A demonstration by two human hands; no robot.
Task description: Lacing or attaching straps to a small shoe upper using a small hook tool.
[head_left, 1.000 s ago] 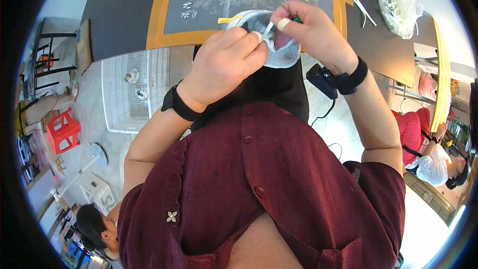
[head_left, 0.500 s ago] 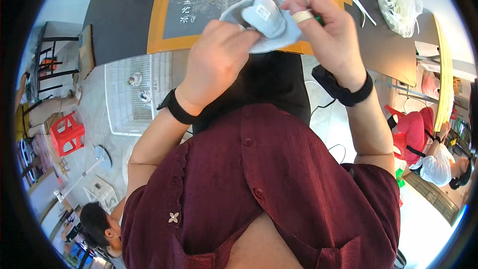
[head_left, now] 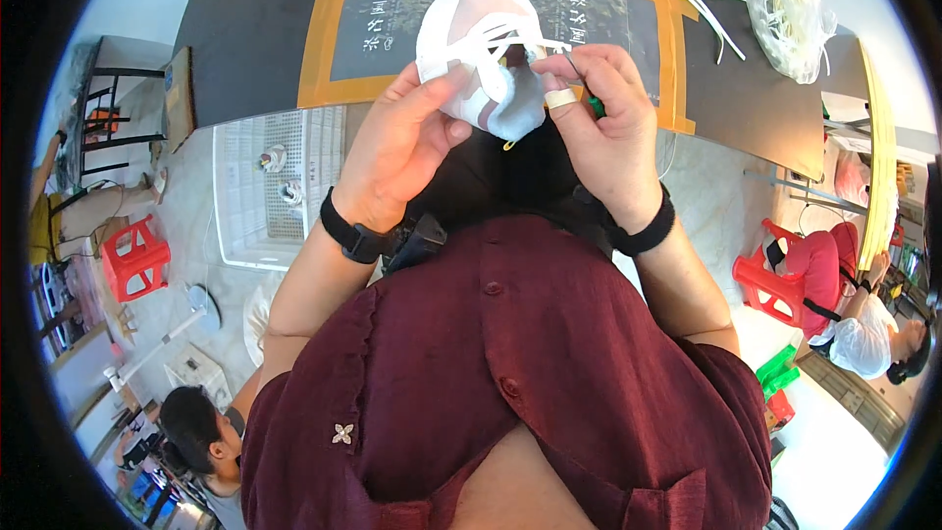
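Holding the shoe above the table's near edge, your left hand had its thumb against the shoe's left side, the other fingers loosely curled. Your right hand was bent closed around a green-handled tool, its fingertips at the shoe's opening; whether they also pinched the white lace could not be told.

The shoe and your 2 hands stood in the way of a grey printed sheet, hiding part of its near side. Orange tape framed that sheet. To its right lay loose white strips, near a clear bag of pale strands.

The table was dark. Below its edge, on your left, a white crate held 2 small items on the pale floor. There were 2 red stools, 1 out left and 1 out right. A person in white sat on your right; another person was at lower left.
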